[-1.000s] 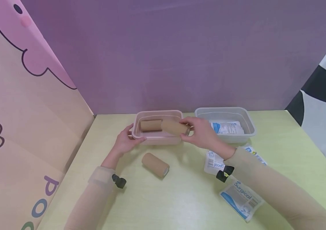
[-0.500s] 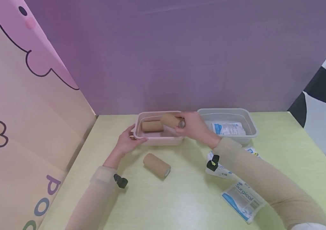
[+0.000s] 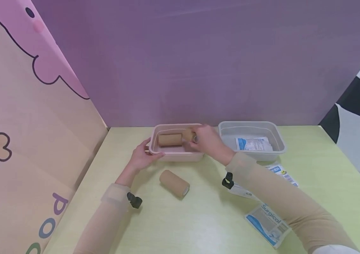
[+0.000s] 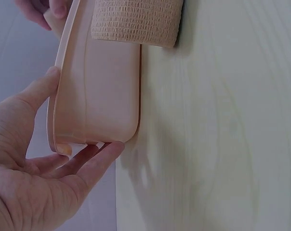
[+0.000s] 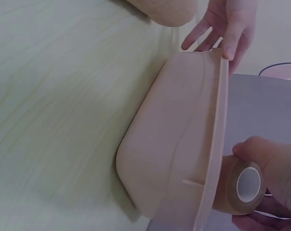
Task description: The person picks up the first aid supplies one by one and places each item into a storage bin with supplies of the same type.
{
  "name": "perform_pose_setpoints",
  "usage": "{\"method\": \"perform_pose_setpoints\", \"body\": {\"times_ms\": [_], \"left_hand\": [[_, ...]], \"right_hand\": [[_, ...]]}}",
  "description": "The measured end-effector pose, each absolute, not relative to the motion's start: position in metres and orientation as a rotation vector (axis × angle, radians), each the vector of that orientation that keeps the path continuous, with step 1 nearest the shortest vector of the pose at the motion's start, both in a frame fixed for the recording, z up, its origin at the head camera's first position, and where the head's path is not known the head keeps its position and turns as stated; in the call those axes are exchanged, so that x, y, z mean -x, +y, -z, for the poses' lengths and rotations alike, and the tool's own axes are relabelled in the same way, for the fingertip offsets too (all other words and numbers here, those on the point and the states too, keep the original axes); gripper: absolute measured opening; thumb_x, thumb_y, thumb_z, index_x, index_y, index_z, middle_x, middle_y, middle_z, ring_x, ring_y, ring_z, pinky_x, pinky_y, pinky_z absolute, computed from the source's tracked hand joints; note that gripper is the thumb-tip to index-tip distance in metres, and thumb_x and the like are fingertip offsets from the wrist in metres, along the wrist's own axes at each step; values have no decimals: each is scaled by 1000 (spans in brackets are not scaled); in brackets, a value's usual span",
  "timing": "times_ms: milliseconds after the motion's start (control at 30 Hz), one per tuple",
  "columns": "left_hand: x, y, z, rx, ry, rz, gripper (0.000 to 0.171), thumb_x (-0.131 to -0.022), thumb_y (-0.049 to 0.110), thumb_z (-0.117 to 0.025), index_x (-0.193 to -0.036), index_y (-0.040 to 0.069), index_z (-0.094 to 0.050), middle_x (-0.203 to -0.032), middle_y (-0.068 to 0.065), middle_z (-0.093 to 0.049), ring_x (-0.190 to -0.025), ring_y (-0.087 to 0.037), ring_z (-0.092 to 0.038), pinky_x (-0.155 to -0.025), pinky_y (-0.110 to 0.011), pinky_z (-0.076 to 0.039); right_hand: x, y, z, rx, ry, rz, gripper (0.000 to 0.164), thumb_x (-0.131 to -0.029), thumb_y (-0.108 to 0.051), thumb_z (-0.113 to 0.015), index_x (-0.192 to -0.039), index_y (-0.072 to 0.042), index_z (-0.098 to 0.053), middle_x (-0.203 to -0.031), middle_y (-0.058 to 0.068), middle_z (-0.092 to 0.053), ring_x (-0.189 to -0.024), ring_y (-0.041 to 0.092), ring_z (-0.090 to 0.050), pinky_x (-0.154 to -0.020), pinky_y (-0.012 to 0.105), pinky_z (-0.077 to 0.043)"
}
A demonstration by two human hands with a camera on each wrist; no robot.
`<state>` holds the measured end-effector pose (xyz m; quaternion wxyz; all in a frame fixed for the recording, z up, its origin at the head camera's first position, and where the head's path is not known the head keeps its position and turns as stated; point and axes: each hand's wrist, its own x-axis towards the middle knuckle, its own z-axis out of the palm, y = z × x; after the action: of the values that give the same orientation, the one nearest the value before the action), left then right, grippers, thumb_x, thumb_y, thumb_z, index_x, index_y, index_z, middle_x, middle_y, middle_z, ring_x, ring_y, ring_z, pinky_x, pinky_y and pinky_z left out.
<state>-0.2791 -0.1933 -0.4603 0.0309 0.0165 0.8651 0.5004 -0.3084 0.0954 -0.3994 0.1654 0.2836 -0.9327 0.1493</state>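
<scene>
A pink plastic box [image 3: 180, 157] stands at the back of the table. My left hand [image 3: 142, 155] grips its left end, thumb on the rim and fingers against the end wall. Inside lies a tan self-adhesive bandage roll [image 3: 170, 140]. My right hand [image 3: 210, 141] holds a second bandage roll [image 5: 230, 185] by its end, tilted at the box's right side and partly below the rim; in the head view the hand covers much of it. A third bandage roll [image 3: 174, 183] lies on the table in front of the box; the left wrist view shows its crinkled wrap.
Right of the pink box is a white plastic box [image 3: 253, 156] holding a surgical packet [image 3: 253, 144]. Another surgical packet [image 3: 269, 225] lies at the front right, and more packaging [image 3: 281, 173] is partly under my right forearm. A purple panel [image 3: 180, 63] rises behind the table.
My right hand has moved left and lowered its bandage roll from above the box's right side into it. My left hand keeps its grip on the box.
</scene>
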Motion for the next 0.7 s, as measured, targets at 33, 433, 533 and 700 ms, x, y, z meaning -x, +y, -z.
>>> {"method": "perform_pose_setpoints", "body": {"times_ms": [33,433,533,700], "left_hand": [[279,-194,460,-46,2667,-1539,101,-89,32,-88,-167,6,-29,-143,-28,-61,-124,-39,-70,-93,-38,-61],[277,-191,458,-38,2657,-1547,102,-88,31,-89,-167,6,-30,-142,-28,-61,-123,-39,-70,-92,-39,-62],[277,-191,458,-37,2664,-1546,101,-88,31,-89,-167,7,-30,-142,-28,-61,-123,-38,-70,-92,-39,-62],[277,-193,457,-32,2671,-1546,102,-88,33,-89,-167,6,-31,-141,-28,-62,-123,-38,-71,-94,-40,-61]], "right_hand": [[308,94,400,-810,-2662,-423,27,-85,-25,-87,-88,-4,-71,-75,6,-71,-71,25,-68,-69,41,-58],[318,87,415,-808,-2740,-228,23,-86,-21,-88,-93,-3,-75,-95,12,-75,-102,32,-71,-75,41,-65],[319,84,416,-809,-2756,-206,26,-85,-23,-89,-94,-3,-74,-96,13,-73,-105,32,-70,-73,45,-65],[319,79,414,-821,-2802,-264,23,-87,-24,-90,-92,-7,-76,-88,9,-74,-86,26,-71,-68,46,-64]]}}
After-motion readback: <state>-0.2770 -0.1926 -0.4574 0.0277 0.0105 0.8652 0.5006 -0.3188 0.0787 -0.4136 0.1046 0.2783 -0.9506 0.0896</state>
